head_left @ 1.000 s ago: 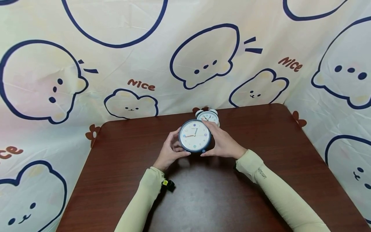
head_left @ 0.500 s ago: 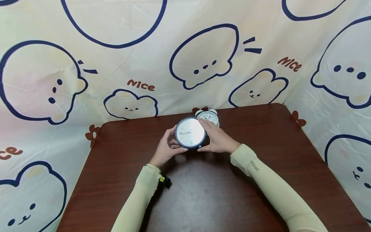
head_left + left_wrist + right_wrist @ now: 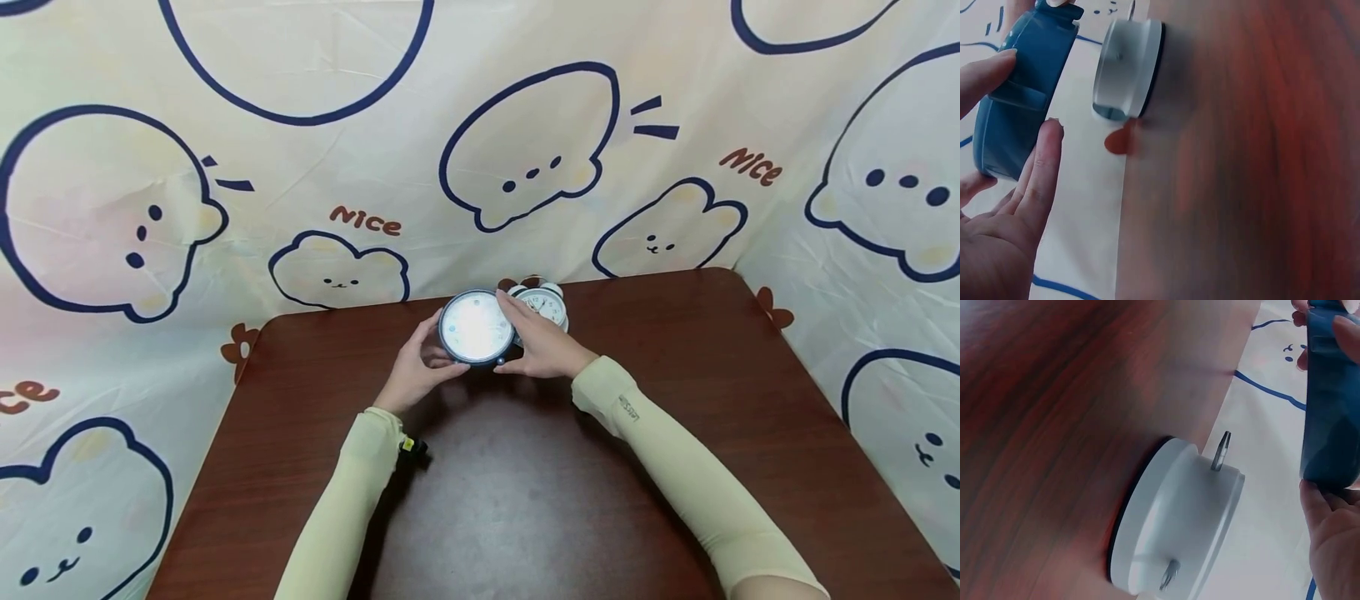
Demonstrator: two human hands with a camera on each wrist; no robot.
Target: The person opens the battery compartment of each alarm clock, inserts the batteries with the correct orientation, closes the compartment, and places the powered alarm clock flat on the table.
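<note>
A round blue clock (image 3: 474, 327) is held up between both hands near the back of the table, its dial washed out by glare in the head view. My left hand (image 3: 417, 363) grips its left side, thumb at the lower rim; my right hand (image 3: 546, 340) grips the right side. In the left wrist view the blue clock (image 3: 1022, 94) shows its casing edge-on, fingers around it. Just behind my right hand stands a white twin-bell alarm clock (image 3: 550, 305), partly covered by that hand. The right wrist view shows the white alarm clock's (image 3: 1175, 515) side and metal legs.
The brown wooden table (image 3: 480, 500) has its back edge right behind the white alarm clock. A pale cloth (image 3: 420, 167) with bear drawings hangs behind and along both sides.
Both hands have carried the blue clock to the left and farther back. Glare has spread across its dial, and more of the white alarm clock's left side is covered. The white clock has stayed put.
</note>
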